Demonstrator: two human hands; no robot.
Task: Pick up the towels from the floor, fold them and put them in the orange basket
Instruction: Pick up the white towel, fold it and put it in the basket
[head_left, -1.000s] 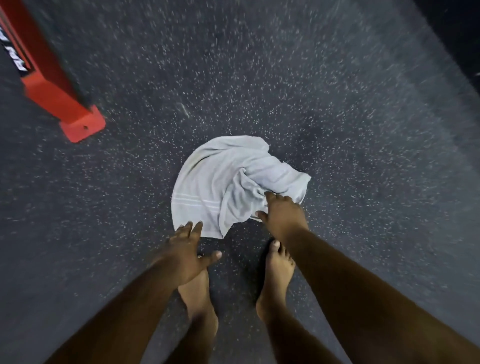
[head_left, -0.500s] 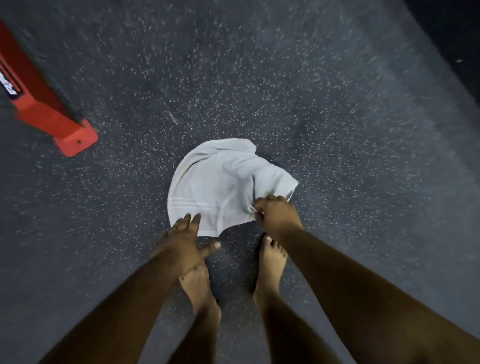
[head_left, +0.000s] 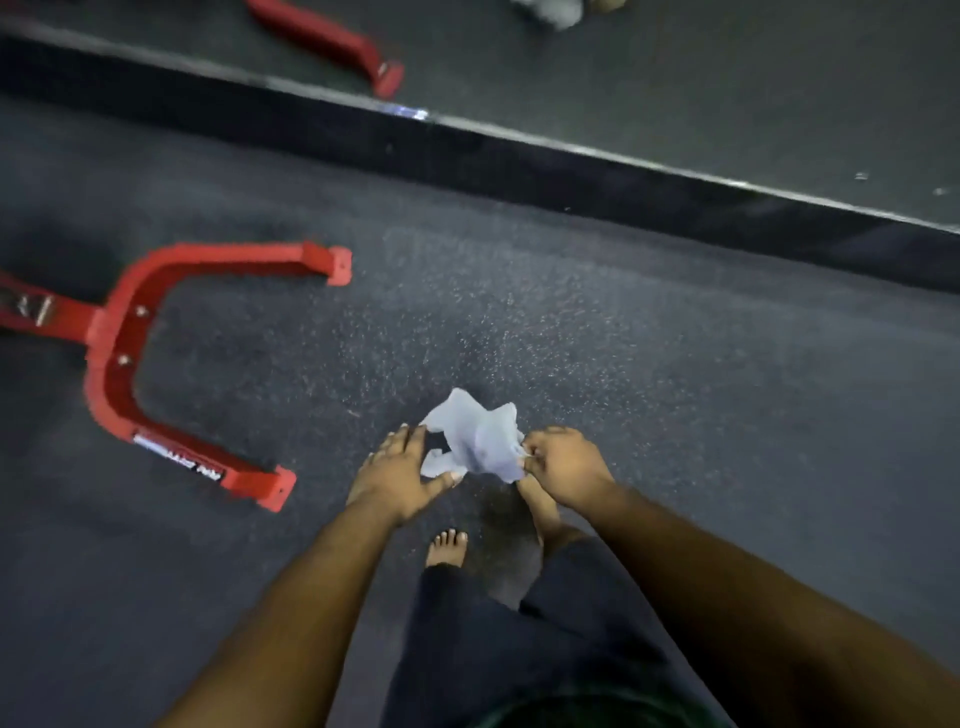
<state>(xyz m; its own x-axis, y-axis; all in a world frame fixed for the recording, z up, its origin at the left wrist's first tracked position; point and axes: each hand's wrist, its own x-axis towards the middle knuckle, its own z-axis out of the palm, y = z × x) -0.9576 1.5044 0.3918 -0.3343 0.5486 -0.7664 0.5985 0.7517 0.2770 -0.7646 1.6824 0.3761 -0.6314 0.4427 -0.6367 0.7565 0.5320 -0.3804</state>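
Note:
A pale grey towel (head_left: 478, 439) hangs bunched up above the dark speckled floor, between my two hands. My right hand (head_left: 563, 462) grips its right edge with curled fingers. My left hand (head_left: 397, 475) is beside the towel's left edge, fingers straight and spread, thumb tip touching the cloth. The orange basket is not in view.
A red U-shaped metal frame (head_left: 119, 364) lies on the floor to the left. A dark baseboard (head_left: 519, 161) runs across the back under a mirror wall, which reflects another red bar (head_left: 332, 41). My bare feet (head_left: 447, 548) stand below the towel.
My right hand closed on the towel and lifted it off the floor, where it had lain spread out. The view rose and swung, bringing the red frame and the mirror wall into sight.

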